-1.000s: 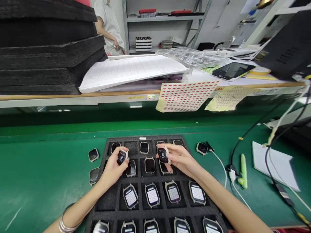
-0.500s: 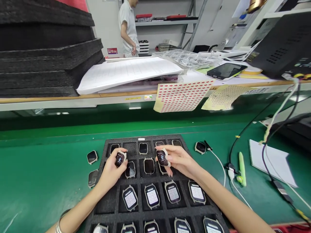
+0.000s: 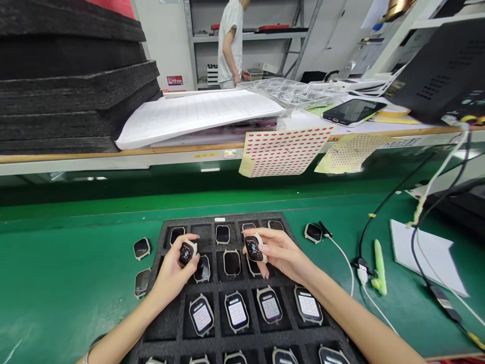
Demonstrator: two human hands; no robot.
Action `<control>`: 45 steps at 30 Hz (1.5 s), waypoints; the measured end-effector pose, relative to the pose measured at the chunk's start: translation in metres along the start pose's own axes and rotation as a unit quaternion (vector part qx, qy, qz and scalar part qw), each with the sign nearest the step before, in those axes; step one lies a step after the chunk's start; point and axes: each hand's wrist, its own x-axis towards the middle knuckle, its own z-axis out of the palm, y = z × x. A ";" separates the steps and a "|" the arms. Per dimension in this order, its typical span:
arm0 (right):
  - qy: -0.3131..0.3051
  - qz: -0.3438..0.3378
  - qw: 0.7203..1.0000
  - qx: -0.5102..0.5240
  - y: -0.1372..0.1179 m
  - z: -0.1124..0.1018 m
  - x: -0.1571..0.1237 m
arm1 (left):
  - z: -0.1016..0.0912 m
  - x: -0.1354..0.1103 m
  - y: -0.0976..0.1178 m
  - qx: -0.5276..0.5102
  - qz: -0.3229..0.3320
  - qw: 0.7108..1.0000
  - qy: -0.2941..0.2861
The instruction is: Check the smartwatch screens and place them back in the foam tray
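Observation:
My left hand point(image 3: 170, 275) pinches a smartwatch case point(image 3: 187, 252) by its edges, its lit dark screen showing a small blue figure. Another smartwatch case point(image 3: 252, 247), with a similar lit screen, is gripped between the fingers and thumb of my right hand point(image 3: 282, 251). Both are held over a black foam tray point(image 3: 162, 323) of square compartments. Strapless watches sit in many of these. In the nearer rows, watches such as this one point(image 3: 237, 311) show white lit screens; those in the far rows look dark. My right hand partly covers a watch beneath it.
Two dark watches point(image 3: 141, 248) lie left of the tray on the green bench. Right of it are a watch point(image 3: 313, 232) beside a white cable, a green pen-like tool point(image 3: 379, 267) and white paper point(image 3: 424, 255). A shelf holds stacked black foam point(image 3: 76, 91), papers and a phone point(image 3: 353, 111).
Both hands stay nearly still, each keeping its watch. The view has shifted very slightly. In the background, a person in a white shirt has moved to the right.

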 end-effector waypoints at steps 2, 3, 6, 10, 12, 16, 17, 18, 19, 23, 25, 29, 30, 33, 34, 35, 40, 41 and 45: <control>0.000 0.001 1.000 -0.005 0.000 0.000 0.000 | 0.000 0.000 0.001 0.009 0.013 1.000 0.007; -0.002 0.001 1.000 -0.008 0.000 0.000 -0.001 | 0.000 0.000 0.001 0.012 0.014 1.000 0.009; -0.003 -0.007 1.000 -0.016 0.001 0.000 -0.002 | 0.000 0.000 0.002 -0.001 -0.001 1.000 0.009; -0.003 -0.014 1.000 -0.026 0.001 0.000 -0.004 | 0.000 -0.002 0.002 -0.017 -0.007 1.000 0.013; -0.005 -0.017 0.999 -0.026 0.000 0.000 -0.005 | 0.000 -0.003 0.003 -0.021 -0.008 1.000 0.014; -0.009 -0.012 0.999 -0.029 -0.001 0.000 -0.004 | 0.001 -0.003 0.002 -0.032 -0.008 0.999 0.012; -0.010 -0.009 0.999 -0.030 -0.001 0.000 -0.004 | 0.001 -0.003 0.002 -0.032 -0.009 0.999 0.013; -0.013 -0.007 0.999 -0.031 -0.002 0.000 -0.004 | 0.001 -0.003 0.002 -0.032 -0.011 0.999 0.015; -0.017 -0.003 0.999 -0.029 -0.002 0.000 -0.004 | 0.001 -0.003 0.003 -0.035 -0.015 0.999 0.015; -0.051 0.029 0.998 -0.006 -0.002 0.003 -0.003 | 0.001 -0.003 0.013 -0.140 -0.033 0.988 -0.051; -0.068 0.041 0.997 0.003 -0.003 0.006 -0.001 | 0.003 -0.003 0.019 -0.227 -0.037 0.968 -0.098; -0.065 0.037 0.997 -0.002 -0.003 0.015 0.002 | 0.009 -0.004 0.028 -0.300 -0.060 0.941 -0.141; -0.062 0.034 0.998 -0.007 -0.003 0.017 0.002 | 0.011 -0.005 0.030 -0.305 -0.063 0.938 -0.151; -0.040 0.013 0.999 -0.029 -0.001 0.022 0.001 | 0.017 -0.005 0.032 -0.310 -0.052 0.934 -0.171; -0.031 0.007 0.999 -0.039 -0.001 0.023 0.001 | 0.018 -0.006 0.032 -0.308 -0.045 0.934 -0.173; -0.024 0.003 0.999 -0.048 0.000 0.023 0.000 | 0.019 -0.006 0.032 -0.306 -0.038 0.935 -0.175; -0.015 0.001 0.997 -0.079 0.004 0.022 -0.003 | 0.022 -0.007 0.024 -0.280 -0.023 0.945 -0.170; -0.009 -0.003 0.997 -0.083 0.005 0.023 -0.004 | 0.022 -0.007 0.022 -0.271 -0.022 0.948 -0.164; 0.015 -0.006 0.996 -0.091 0.007 0.026 -0.004 | 0.020 -0.008 0.020 -0.263 -0.025 0.952 -0.156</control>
